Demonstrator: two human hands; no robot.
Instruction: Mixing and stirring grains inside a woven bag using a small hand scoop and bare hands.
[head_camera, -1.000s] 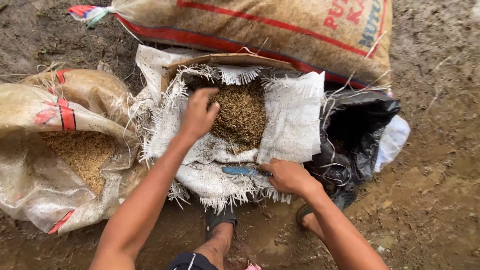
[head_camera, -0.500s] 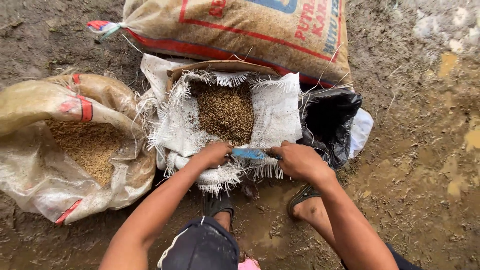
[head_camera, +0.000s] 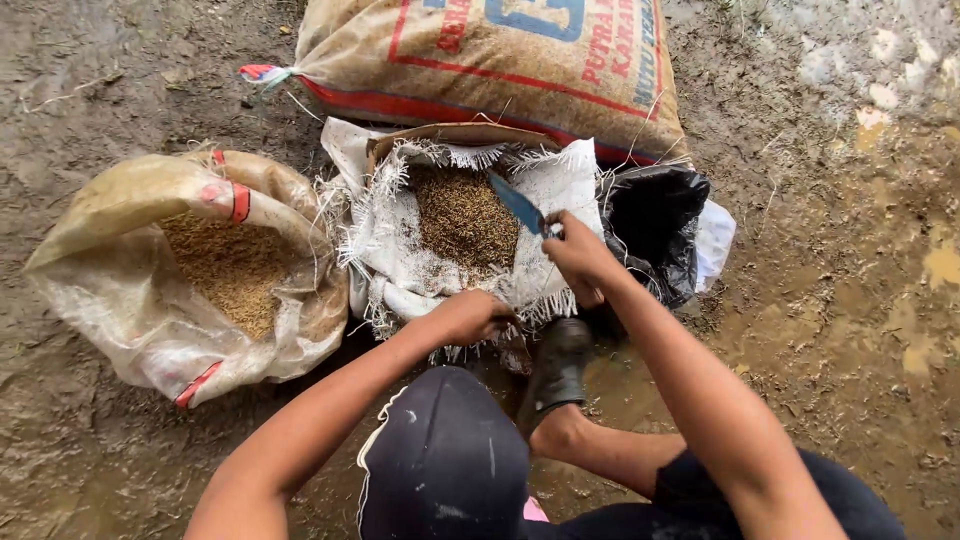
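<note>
Right hand (head_camera: 578, 262) gripping a knife (head_camera: 518, 205), left hand (head_camera: 478, 316) pinching the near rim of the white sack (head_camera: 400, 262).
Sack is sitting open on muddy ground between both hands, grain (head_camera: 462, 215) showing just beyond the blade. Woven cloth is looking soft and floppy, frayed at the edge; load probably heavy and loose, so the rolled rim is the safest hold. Blade is pointing away, over the grain.

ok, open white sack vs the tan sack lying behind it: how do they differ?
The white sack is open, its frayed rim folded back, showing brown grain; the tan sack is tied shut. White is plain; tan has red and blue print. White sits mouth up; tan lies on its side. Both are woven, on muddy ground.
</note>
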